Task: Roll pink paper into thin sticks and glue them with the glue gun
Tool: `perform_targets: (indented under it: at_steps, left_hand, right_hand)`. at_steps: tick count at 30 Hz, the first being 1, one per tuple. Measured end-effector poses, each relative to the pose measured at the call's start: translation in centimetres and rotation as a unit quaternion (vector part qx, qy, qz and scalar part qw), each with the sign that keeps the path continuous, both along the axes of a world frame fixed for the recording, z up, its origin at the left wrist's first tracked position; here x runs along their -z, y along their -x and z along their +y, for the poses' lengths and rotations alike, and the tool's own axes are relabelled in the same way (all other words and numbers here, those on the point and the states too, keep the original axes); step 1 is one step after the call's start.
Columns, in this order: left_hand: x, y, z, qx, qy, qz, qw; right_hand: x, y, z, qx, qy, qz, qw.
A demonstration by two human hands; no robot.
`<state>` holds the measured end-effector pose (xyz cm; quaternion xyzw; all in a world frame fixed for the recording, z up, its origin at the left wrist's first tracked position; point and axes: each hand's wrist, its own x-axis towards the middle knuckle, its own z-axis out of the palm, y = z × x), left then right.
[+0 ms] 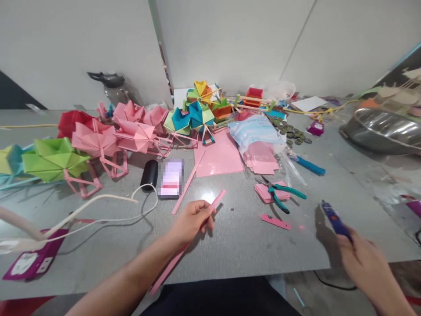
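You are pinching a long, narrow pink paper strip (pixel 171 267) between the thumb and fingers of your left hand (pixel 192 220), its short end poking out ahead of the fingers and its longer length trailing back under your forearm toward the bench (pixel 237 245) edge. Your right hand (pixel 363 254) is gripping a slim dark-blue handheld tool with an orange-red button (pixel 336 220), its tip pointing forward and left, away from those fingers. Between both sets of fingers, a flat pink piece with rounded ends (pixel 275 222) is lying; just beyond it, teal-handled pliers (pixel 272 192) are resting on stacked pink paper pieces (pixel 262 193). Another pink strip (pixel 189 182) is lying just ahead of your left fingers.
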<state>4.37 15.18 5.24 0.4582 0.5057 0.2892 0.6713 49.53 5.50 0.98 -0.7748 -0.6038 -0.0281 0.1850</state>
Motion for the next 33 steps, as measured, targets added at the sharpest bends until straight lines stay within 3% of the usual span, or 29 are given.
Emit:
perform_targets:
  at_steps: [2, 4, 6, 8, 10, 13, 17, 21, 33]
  left_hand:
    - [0.0, 0.1, 0.1, -0.013, 0.006, -0.008, 1.0]
    - [0.0, 0.3, 0.3, -0.022, 0.001, -0.011, 1.0]
    - [0.0, 0.4, 0.4, -0.022, -0.012, -0.007, 1.0]
    - [0.0, 0.4, 0.4, -0.023, -0.025, 0.004, 0.999]
    - [0.0, 0.4, 0.4, -0.031, -0.032, 0.015, 0.999]
    - [0.2, 0.5, 0.6, -0.047, -0.024, 0.025, 0.998]
    - [0.4, 0.7, 0.8, -0.065, -0.014, 0.048, 0.997]
    - [0.5, 0.8, 0.9, -0.075, -0.017, 0.049, 0.996]
    - [-0.3, 0.8, 0.6, -0.048, -0.032, 0.066, 0.996]
  right_hand:
    - [-1.4, 0.6, -0.2, 0.05, -0.003, 0.101, 0.994]
    - [-2.8, 2.4, 0.1, 0.022, -0.025, 0.195, 0.98]
    - [-4.2, 5.3, 1.2, -0.038, -0.047, 0.256, 0.965]
    - [-5.5, 8.8, 2.9, -0.151, 0.01, 0.299, 0.942]
    - [-6.8, 12.6, 4.9, -0.263, 0.056, 0.338, 0.902]
    - [-7.8, 17.3, 8.0, -0.357, 0.105, 0.352, 0.859]
    - [-6.6, 20.7, 10.3, -0.352, 0.121, 0.418, 0.829]
    - [-4.9, 21.9, 10.4, -0.347, 0.162, 0.478, 0.79]
    - [-3.9, 22.4, 9.4, -0.344, 0.143, 0.528, 0.763]
